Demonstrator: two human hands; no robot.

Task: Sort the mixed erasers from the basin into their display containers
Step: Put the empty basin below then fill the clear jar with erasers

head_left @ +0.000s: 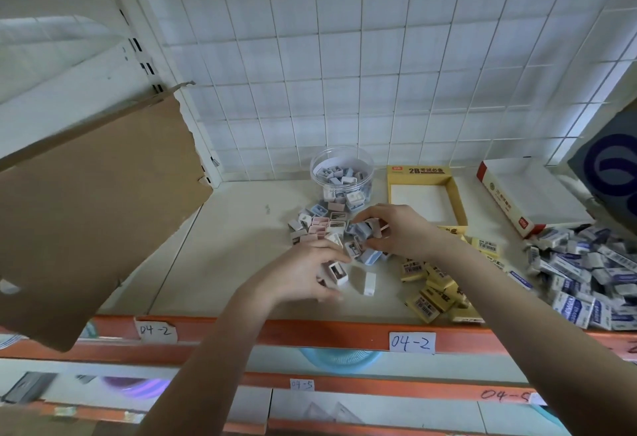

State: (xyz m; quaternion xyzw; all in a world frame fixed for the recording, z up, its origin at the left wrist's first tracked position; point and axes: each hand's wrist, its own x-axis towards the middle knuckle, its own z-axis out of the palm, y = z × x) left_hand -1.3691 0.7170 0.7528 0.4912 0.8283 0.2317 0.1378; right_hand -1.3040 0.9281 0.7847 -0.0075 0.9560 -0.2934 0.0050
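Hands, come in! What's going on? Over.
Left hand holds white piece. Right hand grips blue pieces. Clear jar part full. Path to jar open.

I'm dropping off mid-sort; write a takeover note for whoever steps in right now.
Left hand holds a white block. Right hand grips blue blocks at the pastel pile.
Clear jar is partly filled with pastel blocks; yellow box is empty, white box looks empty.
Done: some pastel blocks jarred.
Left: pastel pile, yellow erasers and blue-white erasers, all loose on the shelf.
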